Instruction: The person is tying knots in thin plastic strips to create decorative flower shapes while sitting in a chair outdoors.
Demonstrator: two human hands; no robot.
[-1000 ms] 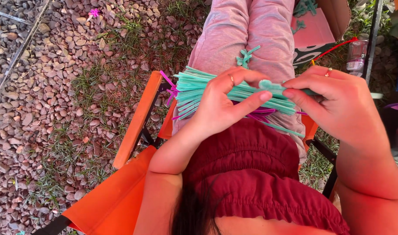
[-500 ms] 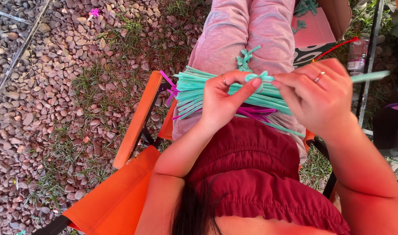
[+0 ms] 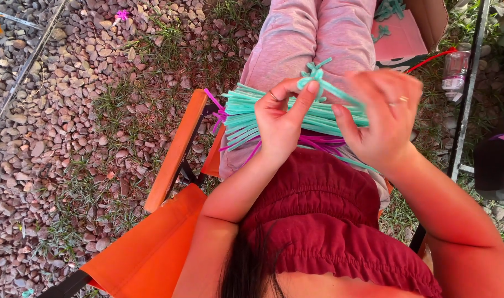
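I sit in an orange folding chair (image 3: 174, 146) with a bundle of teal pipe cleaners (image 3: 246, 118) and a few purple ones (image 3: 323, 144) lying across my lap. My left hand (image 3: 282, 124) pinches one teal pipe cleaner (image 3: 332, 88) near its bent, looped end, thumb and forefinger closed on it. My right hand (image 3: 381, 118) grips the same stem a little further along, fingers curled over it. Both hands hover just above the bundle. A small twisted teal shape (image 3: 315, 72) rests on my pink trousers beyond the hands.
Gravel and patchy grass (image 3: 86, 127) lie to the left of the chair. An open cardboard box (image 3: 423, 25) with a pink sheet and teal shapes stands ahead at right, beside a plastic bottle (image 3: 455, 72) and a metal frame leg (image 3: 467, 94).
Both hands drew closer together over the lap. The long teal stem that stuck out to the right is now bent in between the fingers, its end looped near my left fingertips.
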